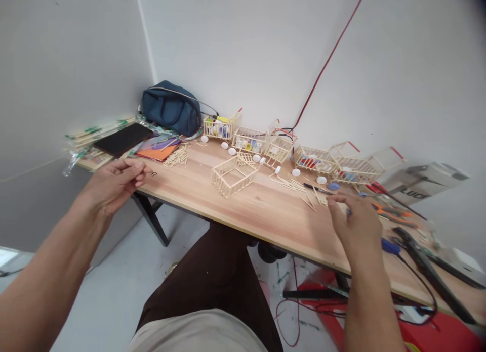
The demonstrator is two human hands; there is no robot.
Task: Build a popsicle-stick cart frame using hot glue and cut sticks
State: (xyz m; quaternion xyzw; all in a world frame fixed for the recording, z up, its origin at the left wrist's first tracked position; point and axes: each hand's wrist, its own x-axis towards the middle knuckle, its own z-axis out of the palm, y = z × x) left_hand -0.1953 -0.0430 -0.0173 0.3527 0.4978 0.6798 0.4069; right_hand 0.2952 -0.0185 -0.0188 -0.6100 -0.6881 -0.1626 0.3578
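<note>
My left hand (116, 182) hovers at the near left edge of the wooden table (261, 205), fingers curled loosely inward, with nothing visible in them. My right hand (355, 223) rests on the table to the right, thumb and fingers pinched together over loose wooden sticks (309, 200); what it pinches is too small to name. A small open stick crate (233, 175) stands in the middle of the table between the two hands.
Several stick-built carts (330, 162) with white bottle-cap wheels line the back. A blue pouch (171, 106), coloured paper (159, 148) and stick packs sit at the far left. Pliers (393, 213), a black tool with cable (425, 258) lie right. A red wire (326, 63) runs up the wall.
</note>
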